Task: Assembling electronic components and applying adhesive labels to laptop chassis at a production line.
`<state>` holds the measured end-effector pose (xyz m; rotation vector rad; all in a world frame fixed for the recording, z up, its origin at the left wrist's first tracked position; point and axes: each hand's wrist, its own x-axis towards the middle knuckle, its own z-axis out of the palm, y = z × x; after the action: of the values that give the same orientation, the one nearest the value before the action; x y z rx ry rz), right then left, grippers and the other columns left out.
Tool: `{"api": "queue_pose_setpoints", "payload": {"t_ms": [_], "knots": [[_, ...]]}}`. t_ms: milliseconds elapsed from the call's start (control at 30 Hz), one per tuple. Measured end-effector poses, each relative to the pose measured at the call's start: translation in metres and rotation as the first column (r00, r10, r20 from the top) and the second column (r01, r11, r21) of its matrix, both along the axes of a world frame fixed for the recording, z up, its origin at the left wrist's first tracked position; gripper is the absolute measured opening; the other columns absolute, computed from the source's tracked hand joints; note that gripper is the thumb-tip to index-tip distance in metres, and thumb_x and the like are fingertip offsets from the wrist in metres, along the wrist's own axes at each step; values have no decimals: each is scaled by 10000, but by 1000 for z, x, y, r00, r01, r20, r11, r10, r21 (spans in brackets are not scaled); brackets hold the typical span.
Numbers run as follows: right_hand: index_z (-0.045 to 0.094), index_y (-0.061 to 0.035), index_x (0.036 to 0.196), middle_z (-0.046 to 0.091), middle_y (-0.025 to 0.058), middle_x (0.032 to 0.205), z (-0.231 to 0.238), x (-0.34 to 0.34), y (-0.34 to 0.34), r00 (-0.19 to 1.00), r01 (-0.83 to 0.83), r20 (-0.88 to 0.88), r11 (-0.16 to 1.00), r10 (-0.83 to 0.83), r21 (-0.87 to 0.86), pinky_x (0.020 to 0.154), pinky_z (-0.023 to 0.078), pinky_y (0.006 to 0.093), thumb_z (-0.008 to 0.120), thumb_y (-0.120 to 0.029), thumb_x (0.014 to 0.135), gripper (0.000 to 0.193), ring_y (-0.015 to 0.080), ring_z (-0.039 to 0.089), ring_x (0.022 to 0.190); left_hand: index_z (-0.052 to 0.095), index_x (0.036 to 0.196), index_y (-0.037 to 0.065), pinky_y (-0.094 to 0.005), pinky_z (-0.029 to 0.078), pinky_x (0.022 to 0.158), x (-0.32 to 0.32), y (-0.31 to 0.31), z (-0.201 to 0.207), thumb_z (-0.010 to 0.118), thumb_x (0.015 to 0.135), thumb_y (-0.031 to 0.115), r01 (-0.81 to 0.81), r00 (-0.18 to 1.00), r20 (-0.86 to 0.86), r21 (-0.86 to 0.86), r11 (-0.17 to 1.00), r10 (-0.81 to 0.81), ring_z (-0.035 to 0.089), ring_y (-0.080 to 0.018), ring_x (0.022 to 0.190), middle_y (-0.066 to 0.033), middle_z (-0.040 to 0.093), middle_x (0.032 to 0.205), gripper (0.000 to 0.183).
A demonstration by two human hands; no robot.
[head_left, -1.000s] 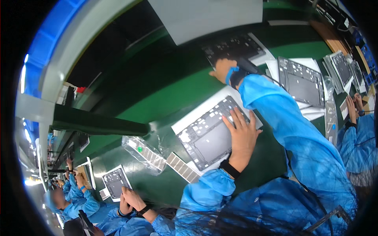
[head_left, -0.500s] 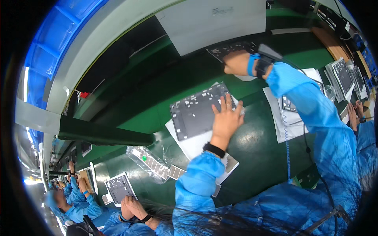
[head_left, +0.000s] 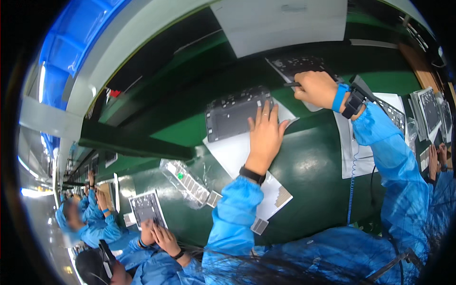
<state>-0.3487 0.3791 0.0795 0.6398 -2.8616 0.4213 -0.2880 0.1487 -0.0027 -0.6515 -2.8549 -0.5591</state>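
Observation:
A dark grey panel (head_left: 232, 121) dotted with small pale patches, like a laptop or tablet cover, lies at the middle of the bench. Its near part overlaps a white sheet (head_left: 229, 154). My left hand (head_left: 263, 142) is open, its spread fingertips resting on the panel's right side. To the right and farther off, my right hand (head_left: 316, 89) is closed around a thin dark stick-like tool (head_left: 291, 84), whose exact kind I cannot make out. Behind that hand lies a second dark panel (head_left: 306, 66) with pale specks, partly covered by it.
A green padded bar (head_left: 137, 140) juts in from the left. Nearer lies a clear plastic bag of labels (head_left: 185, 183). At right, papers (head_left: 349, 147), a coiled blue cord (head_left: 352, 190) and stacked panels (head_left: 425, 111) stand. Co-workers' hands (head_left: 164, 235) work at lower left.
The panel under my left hand has slid away from me, baring more of the white sheet. My right hand has come nearer, and the dark tool in it now shows. The view has shifted.

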Motion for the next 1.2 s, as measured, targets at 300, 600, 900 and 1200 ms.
{"api": "queue_pose_setpoints", "payload": {"t_ms": [300, 600, 900, 1200], "knots": [[640, -13, 846, 671, 183, 796, 1, 11, -1, 998, 17, 64, 999, -14, -51, 691, 531, 505, 635, -218, 884, 209, 427, 660, 750, 467, 1494, -117, -599, 342, 1209, 35, -110, -31, 545, 1069, 303, -332, 938, 71, -91, 939, 339, 434, -531, 1446, -369, 424, 1568, 603], [651, -13, 849, 689, 193, 810, 11, 7, -10, 999, 26, 44, 993, -21, -114, 698, 548, 513, 640, -241, 897, 234, 433, 672, 756, 558, 1394, -99, -587, 433, 1150, -20, -151, -9, 578, 1059, 281, -202, 974, 97, -37, 979, 205, 535, -502, 1368, -356, 512, 1486, 507], [655, -8, 855, 703, 201, 832, 3, 3, -10, 998, 18, 66, 995, -12, -93, 704, 558, 526, 644, -274, 905, 271, 442, 679, 767, 557, 1269, -92, -522, 572, 976, -79, -187, -9, 737, 951, 279, -691, 634, 233, -256, 676, 737, 684, -492, 1138, -341, 637, 1270, 520], [659, -14, 830, 688, 206, 800, 18, 26, -31, 998, -39, -42, 997, 37, -62, 697, 548, 526, 651, -217, 885, 211, 443, 676, 749, 676, 1234, -51, -433, 515, 1037, -112, -191, -6, 813, 845, 99, -511, 860, 341, 573, 641, 381, 650, -392, 1229, -281, 669, 1315, 439]]}}
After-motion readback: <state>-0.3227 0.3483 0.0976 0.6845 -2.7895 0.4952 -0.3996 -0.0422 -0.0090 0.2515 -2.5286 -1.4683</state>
